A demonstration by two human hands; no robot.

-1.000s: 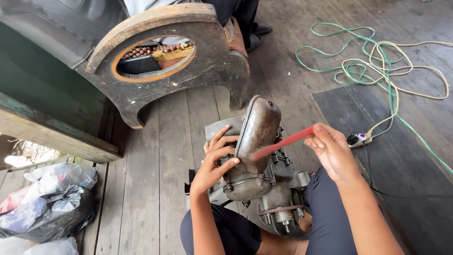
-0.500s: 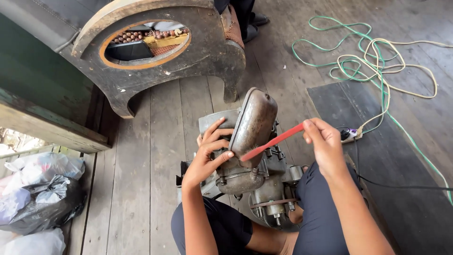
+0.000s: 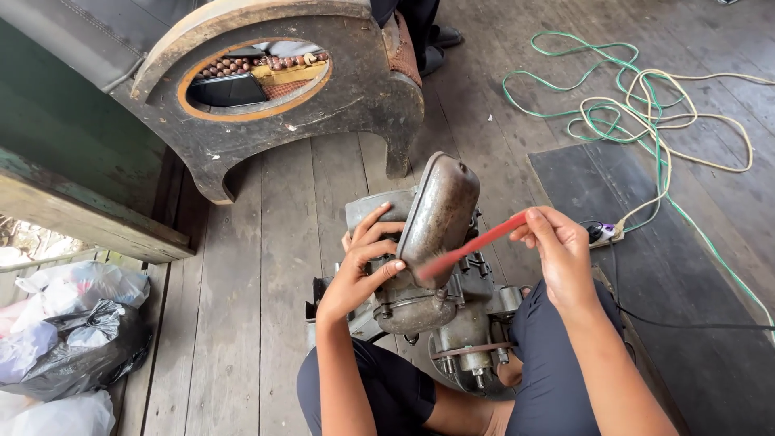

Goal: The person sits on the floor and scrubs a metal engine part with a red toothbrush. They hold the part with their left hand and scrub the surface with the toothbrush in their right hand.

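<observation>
So the view had crept in closer over the last second while the pose barely moved: the left hand [image 3: 363,270] was still clamped on the rounded rusty metal cover [image 3: 436,218], fingers [image 3: 386,266] curled around its near edge and thumb side pressed on the grimy engine block [image 3: 452,311] under it. The right hand [image 3: 557,254] still had the red brush [image 3: 472,245] pinched shut between thumb and fingertips at the handle end, and the working end had slid down to the cover's lower right edge, touching it, so to me the scrubbing looked mid-stroke rather than finished. The engine sat just below both hands, wedged between the person's knees on the wooden floor [image 3: 258,266]. As for containers: well off to the left of the left hand were a black plastic bag [image 3: 89,347] and some white bags [image 3: 73,282], stuffed, contents not visible. Above the hands, the oval cutout of a wooden frame [image 3: 323,113] showed a row of brown beads and a yellowish pad. Right of the right hand, a tangle of green and cream cables [image 3: 646,113] ran to a power strip [image 3: 604,234].
</observation>
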